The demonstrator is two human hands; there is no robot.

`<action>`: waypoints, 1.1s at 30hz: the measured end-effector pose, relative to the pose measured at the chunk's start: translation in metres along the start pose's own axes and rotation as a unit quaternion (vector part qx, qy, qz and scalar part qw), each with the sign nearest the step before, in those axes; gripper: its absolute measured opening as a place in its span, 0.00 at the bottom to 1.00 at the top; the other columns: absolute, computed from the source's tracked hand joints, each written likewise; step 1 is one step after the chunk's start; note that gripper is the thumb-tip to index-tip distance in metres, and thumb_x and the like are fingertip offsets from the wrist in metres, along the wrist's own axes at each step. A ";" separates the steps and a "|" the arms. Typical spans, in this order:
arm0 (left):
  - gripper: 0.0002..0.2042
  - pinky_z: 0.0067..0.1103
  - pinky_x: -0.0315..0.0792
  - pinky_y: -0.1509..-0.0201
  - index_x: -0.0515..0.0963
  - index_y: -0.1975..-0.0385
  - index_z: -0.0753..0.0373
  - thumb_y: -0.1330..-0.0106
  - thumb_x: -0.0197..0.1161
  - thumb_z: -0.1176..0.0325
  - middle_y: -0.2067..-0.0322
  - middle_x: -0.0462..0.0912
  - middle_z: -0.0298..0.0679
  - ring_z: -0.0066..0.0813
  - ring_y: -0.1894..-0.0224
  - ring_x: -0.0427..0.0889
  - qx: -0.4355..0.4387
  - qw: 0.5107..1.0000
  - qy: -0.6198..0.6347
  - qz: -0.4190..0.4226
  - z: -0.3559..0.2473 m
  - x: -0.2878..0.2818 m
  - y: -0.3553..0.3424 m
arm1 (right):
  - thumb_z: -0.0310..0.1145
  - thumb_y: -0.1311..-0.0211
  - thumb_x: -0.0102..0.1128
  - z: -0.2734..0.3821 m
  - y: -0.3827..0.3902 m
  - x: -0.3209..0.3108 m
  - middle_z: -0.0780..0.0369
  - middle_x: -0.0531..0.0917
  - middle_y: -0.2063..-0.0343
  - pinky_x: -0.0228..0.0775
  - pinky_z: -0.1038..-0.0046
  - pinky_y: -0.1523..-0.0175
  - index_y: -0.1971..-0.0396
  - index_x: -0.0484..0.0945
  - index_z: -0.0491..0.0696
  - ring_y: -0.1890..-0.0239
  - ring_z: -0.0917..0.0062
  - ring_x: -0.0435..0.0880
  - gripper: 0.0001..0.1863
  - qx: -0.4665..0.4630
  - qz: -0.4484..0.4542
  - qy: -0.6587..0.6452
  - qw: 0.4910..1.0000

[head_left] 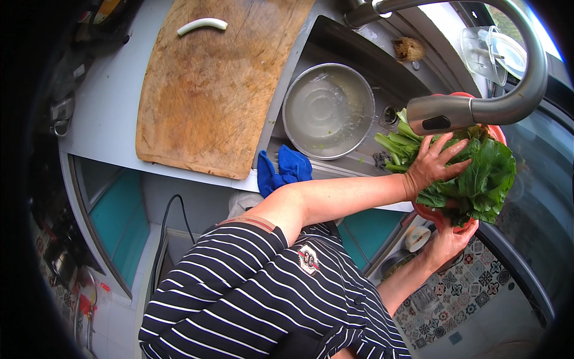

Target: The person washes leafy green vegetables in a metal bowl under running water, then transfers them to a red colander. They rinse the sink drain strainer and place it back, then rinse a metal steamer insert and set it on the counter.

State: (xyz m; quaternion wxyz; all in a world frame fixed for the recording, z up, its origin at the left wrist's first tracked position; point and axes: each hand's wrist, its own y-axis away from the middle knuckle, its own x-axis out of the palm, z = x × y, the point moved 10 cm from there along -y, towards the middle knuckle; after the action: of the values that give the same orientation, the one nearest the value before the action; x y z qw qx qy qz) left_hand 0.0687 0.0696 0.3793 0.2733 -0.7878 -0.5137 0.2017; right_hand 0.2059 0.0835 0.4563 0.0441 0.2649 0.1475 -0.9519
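Note:
A bunch of leafy greens [490,176] with pale green stalks fills a red basket [501,136] at the right end of the sink, under the tap. My left hand [435,163] lies on top of the leaves with its fingers spread. At the near side of the basket, my right hand [455,238] grips its rim from below; some of its fingers are hidden by the leaves and the rim. The tap head [441,115] covers part of the greens and the basket's far side.
A round metal basin [289,122] holding water stands in the sink. A blue cloth [293,164] hangs over the sink's front edge. To the left, a wooden cutting board [203,102] carries a curved white piece [202,26]. The metal tap [532,78] arches over the right side.

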 end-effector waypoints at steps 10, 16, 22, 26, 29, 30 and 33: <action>0.30 0.50 0.46 0.42 0.76 0.59 0.55 0.60 0.60 0.42 0.53 0.69 0.44 0.50 0.42 0.56 -0.076 0.985 0.011 0.151 0.084 0.031 0.066 | 0.11 0.60 0.49 -0.117 0.000 0.039 0.60 0.72 0.55 0.64 0.77 0.48 0.46 0.61 0.41 0.54 0.75 0.71 0.34 0.085 0.024 -0.008 0.996; 0.07 0.55 0.50 0.43 0.79 0.77 0.57 0.55 0.55 0.67 0.59 0.73 0.43 0.49 0.42 0.60 0.030 0.990 -0.025 0.137 0.012 0.040 0.021 | 0.09 0.59 0.49 -0.079 -0.003 -0.004 0.60 0.71 0.58 0.75 0.75 0.60 0.49 0.60 0.43 0.57 0.75 0.73 0.32 0.107 -0.028 -0.056 0.992; 0.18 0.56 0.36 0.38 0.79 0.64 0.52 0.60 0.65 0.63 0.58 0.74 0.46 0.51 0.38 0.53 0.065 0.899 -0.154 0.405 0.086 0.070 0.114 | 0.15 0.63 0.48 -0.227 0.043 0.038 0.59 0.72 0.60 0.76 0.75 0.68 0.47 0.61 0.44 0.64 0.72 0.76 0.34 0.304 -0.032 -0.165 0.938; 0.21 0.57 0.38 0.40 0.76 0.59 0.55 0.57 0.63 0.58 0.51 0.69 0.50 0.54 0.39 0.54 0.058 0.790 -0.188 0.581 0.067 0.076 0.126 | 0.14 0.61 0.43 -0.259 0.078 0.054 0.60 0.73 0.62 0.79 0.66 0.74 0.46 0.60 0.52 0.70 0.67 0.79 0.35 0.399 -0.024 -0.281 0.873; 0.21 0.56 0.43 0.42 0.76 0.59 0.56 0.56 0.63 0.57 0.51 0.69 0.50 0.57 0.40 0.57 0.088 0.756 -0.203 0.616 0.049 0.074 0.100 | 0.16 0.57 0.47 -0.255 0.084 0.073 0.60 0.75 0.61 0.79 0.67 0.71 0.46 0.59 0.49 0.68 0.69 0.81 0.32 0.424 0.006 -0.351 0.835; 0.21 0.56 0.45 0.42 0.76 0.60 0.57 0.56 0.64 0.57 0.51 0.70 0.50 0.57 0.42 0.58 0.123 0.740 -0.227 0.621 0.035 0.075 0.093 | 0.16 0.55 0.48 -0.258 0.085 0.075 0.60 0.76 0.61 0.79 0.67 0.70 0.47 0.60 0.49 0.68 0.70 0.81 0.31 0.419 -0.002 -0.386 0.822; 0.21 0.51 0.54 0.46 0.76 0.61 0.59 0.55 0.65 0.55 0.56 0.72 0.48 0.54 0.48 0.66 0.201 0.714 -0.253 0.621 -0.001 0.068 0.075 | 0.17 0.49 0.50 -0.261 0.086 0.087 0.60 0.77 0.61 0.79 0.69 0.67 0.50 0.66 0.50 0.66 0.71 0.81 0.24 0.422 -0.004 -0.456 0.783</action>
State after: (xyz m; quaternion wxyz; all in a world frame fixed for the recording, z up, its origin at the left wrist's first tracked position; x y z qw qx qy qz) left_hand 0.1488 0.1076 0.3298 0.0979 -0.7758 0.0940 0.6163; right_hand 0.2733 0.0804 0.1763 -0.0136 -0.2085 -0.3056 -0.9290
